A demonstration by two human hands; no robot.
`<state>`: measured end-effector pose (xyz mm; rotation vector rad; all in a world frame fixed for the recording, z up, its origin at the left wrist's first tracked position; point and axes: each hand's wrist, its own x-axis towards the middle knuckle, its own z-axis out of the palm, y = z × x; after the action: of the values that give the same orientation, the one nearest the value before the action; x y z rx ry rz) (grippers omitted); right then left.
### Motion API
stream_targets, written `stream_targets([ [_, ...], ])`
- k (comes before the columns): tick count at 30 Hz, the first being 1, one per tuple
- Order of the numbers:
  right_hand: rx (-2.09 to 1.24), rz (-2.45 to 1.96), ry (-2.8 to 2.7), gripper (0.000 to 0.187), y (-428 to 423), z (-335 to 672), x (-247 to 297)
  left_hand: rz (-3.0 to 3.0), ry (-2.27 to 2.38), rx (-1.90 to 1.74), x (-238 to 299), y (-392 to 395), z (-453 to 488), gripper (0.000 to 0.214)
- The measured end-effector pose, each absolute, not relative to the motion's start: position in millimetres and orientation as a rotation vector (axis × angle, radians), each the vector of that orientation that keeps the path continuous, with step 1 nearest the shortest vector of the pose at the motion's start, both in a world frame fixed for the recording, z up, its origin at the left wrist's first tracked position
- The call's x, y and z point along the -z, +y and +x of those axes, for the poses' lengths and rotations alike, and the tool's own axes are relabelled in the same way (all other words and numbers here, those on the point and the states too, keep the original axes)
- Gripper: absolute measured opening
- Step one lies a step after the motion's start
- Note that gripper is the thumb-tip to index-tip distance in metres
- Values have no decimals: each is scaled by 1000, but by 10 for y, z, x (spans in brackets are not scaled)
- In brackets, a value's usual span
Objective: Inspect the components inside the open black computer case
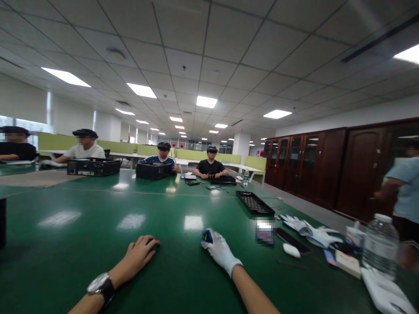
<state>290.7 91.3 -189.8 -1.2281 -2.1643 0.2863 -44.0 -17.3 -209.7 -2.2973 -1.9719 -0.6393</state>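
My left hand (139,257) is bare, with a watch (100,285) on the wrist. It rests low over the green table (108,235), its fingers loosely stretched and a little apart, and I make out nothing held in it. A white glove with blue fingertips (222,250) covers my right hand (218,248). Those fingers curl inward near the table's surface. Between them shows a small dark patch with a touch of yellow, too blurred to name.
To the right lie a black perforated panel (254,203), a dark phone (294,241), a white earbud case (291,250), white gloves (310,231) and a large water bottle (380,246). Several people sit across the table, near black computer cases (154,171). Another person (404,187) stands at right.
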Motion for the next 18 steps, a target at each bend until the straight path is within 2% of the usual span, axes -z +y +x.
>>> stream_targets([
  [5, -268, -1240, -2131, 51, 897, 2890, 1857, -2260, -1975, 618, 2152, -130, -465, 36],
  [11, -314, -1258, -2133, 41, 922, 2907, 1886, -2252, -1826, 728, 2190, -80, -501, 35],
  [18, -394, -1415, -2113, 54, 962, 2968, 1920, -1999, -1342, 1027, 1674, -265, -388, 35],
])
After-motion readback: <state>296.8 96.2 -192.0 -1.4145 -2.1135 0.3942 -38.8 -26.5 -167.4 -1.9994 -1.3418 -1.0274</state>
